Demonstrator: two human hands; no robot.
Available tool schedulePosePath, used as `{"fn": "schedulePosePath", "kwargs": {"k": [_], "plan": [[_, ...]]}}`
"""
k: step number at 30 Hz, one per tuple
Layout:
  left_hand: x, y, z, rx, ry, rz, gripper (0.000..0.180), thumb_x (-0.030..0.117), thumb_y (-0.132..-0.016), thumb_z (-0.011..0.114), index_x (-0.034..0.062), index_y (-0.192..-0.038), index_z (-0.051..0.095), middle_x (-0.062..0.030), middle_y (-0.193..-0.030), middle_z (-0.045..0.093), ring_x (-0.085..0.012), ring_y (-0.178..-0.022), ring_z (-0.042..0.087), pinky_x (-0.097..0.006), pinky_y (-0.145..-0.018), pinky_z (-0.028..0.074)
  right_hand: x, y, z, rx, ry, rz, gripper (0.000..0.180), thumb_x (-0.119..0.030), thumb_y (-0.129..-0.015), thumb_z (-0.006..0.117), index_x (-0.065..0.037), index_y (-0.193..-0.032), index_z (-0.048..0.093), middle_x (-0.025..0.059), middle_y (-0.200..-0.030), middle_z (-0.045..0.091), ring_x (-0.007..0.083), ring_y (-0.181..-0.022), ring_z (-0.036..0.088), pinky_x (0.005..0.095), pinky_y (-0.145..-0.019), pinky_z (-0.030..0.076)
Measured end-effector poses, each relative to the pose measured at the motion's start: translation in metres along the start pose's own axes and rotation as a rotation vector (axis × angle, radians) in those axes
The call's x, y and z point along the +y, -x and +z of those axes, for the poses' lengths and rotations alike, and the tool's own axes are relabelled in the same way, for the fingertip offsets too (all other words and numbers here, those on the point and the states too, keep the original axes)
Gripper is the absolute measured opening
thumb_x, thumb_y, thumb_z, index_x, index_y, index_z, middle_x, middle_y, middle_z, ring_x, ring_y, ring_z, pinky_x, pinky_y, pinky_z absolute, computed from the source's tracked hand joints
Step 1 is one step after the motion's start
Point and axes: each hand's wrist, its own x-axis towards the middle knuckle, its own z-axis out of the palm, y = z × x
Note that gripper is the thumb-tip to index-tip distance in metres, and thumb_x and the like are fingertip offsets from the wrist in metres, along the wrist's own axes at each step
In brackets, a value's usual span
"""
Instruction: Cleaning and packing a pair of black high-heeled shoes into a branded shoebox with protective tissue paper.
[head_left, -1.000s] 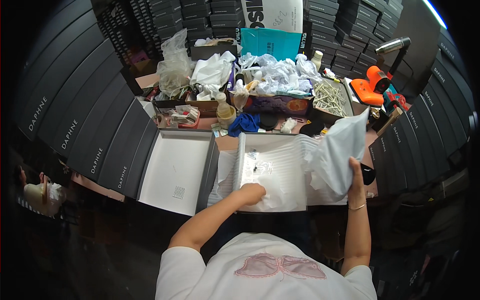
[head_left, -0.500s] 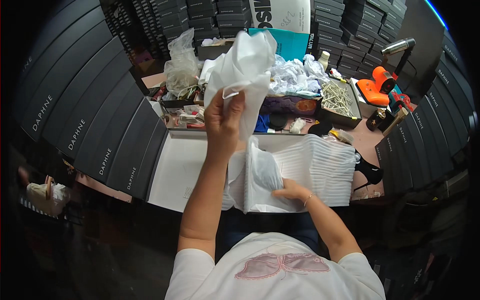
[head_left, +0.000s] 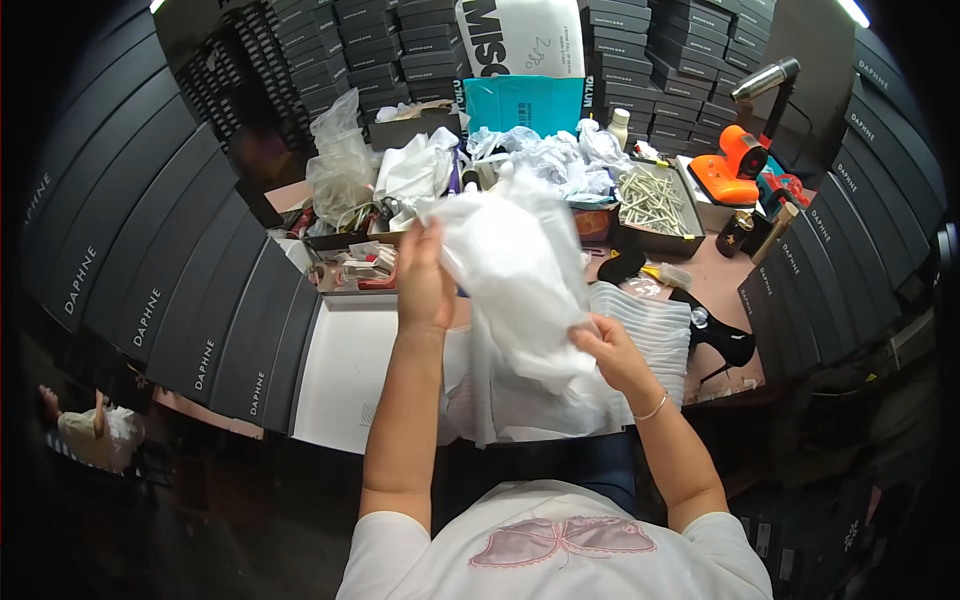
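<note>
Head view, looking down: my left hand [head_left: 425,285] was raised over the table [head_left: 715,290], its fingers pinched on the upper edge of a crumpled sheet of white tissue paper [head_left: 520,280]. My right hand [head_left: 605,350], lower and nearer my body, gripped the bottom corner of the same sheet, so the paper hung stretched between both hands. Under it lay an open white shoe box [head_left: 350,380] with more white paper spread beside it, and a ribbed white pad [head_left: 655,335] just to the right. A black high-heeled shoe [head_left: 715,335] lay at the pad's right edge. Farther back, a tray of pale sticks [head_left: 650,205] sat near an orange tool [head_left: 735,170], a teal box [head_left: 525,105] and heaps of crumpled white paper [head_left: 545,160]. Stacks of black boxes [head_left: 180,270] walled the table on the left, the back and the right.
</note>
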Motion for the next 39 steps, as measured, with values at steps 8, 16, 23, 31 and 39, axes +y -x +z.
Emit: {"fn": "schedulePosePath", "kwargs": {"k": [8, 16, 23, 31, 39], "plan": [[-0.092, 0.166, -0.001, -0.319, -1.194, 0.162, 0.070, 0.022, -0.077, 0.077, 0.0040, -0.137, 0.043, -0.0221, -0.140, 0.040, -0.0344, -0.129, 0.041, -0.045, -0.105, 0.035, 0.052, 0.002, 0.004, 0.076, 0.310, 0.090, 0.029, -0.029, -0.092, 0.062, 0.000, -0.092, 0.066, 0.0044, -0.078, 0.064, 0.0106, -0.068, 0.057, 0.0280, -0.061, 0.045], [-0.050, 0.149, -0.045, -0.269, -1.188, 0.081, 0.022, -0.006, -0.078, 0.060, -0.0010, -0.099, 0.066, -0.0149, -0.091, 0.066, -0.0275, -0.082, 0.065, -0.033, -0.075, 0.050, -0.070, 0.077, -0.171, 0.745, 1.626, -0.249, 0.056, -0.029, -0.074, 0.077, -0.003, -0.119, 0.057, 0.0205, -0.119, 0.058, 0.0365, -0.107, 0.058, 0.0420, -0.091, 0.048], [0.026, 0.094, 0.021, -0.142, -0.529, -0.037, 0.017, 0.007, -0.089, 0.062, -0.0046, -0.102, 0.063, -0.0119, -0.089, 0.069, -0.0182, -0.078, 0.067, -0.030, -0.073, 0.055, -0.035, 0.131, -0.277, 0.372, 0.897, 0.193, 0.063, -0.024, -0.069, 0.082, 0.003, -0.121, 0.060, 0.0160, -0.115, 0.064, 0.0224, -0.106, 0.061, 0.0329, -0.090, 0.049], [-0.132, -0.054, -0.003, 0.018, -0.704, -0.520, 0.042, 0.037, -0.092, 0.061, 0.0006, -0.112, 0.055, -0.0108, -0.103, 0.060, -0.0184, -0.084, 0.059, -0.036, -0.068, 0.050, -0.035, 0.122, -0.248, 0.281, 0.880, 0.263, 0.049, -0.021, -0.067, 0.080, -0.005, -0.112, 0.068, 0.0263, -0.139, 0.047, 0.0337, -0.131, 0.045, 0.0364, -0.104, 0.038], [-0.047, 0.063, -0.049, -0.615, -1.410, 0.120, 0.078, 0.031, -0.082, 0.069, 0.0125, -0.148, 0.031, -0.0217, -0.149, 0.031, -0.0395, -0.138, 0.030, -0.050, -0.111, 0.026, -0.011, 0.224, -0.275, 0.740, 0.055, 0.009, 0.054, -0.017, -0.086, 0.064, 0.005, -0.133, 0.049, 0.0152, -0.115, 0.062, 0.0211, -0.102, 0.062, 0.0352, -0.082, 0.056]]}}
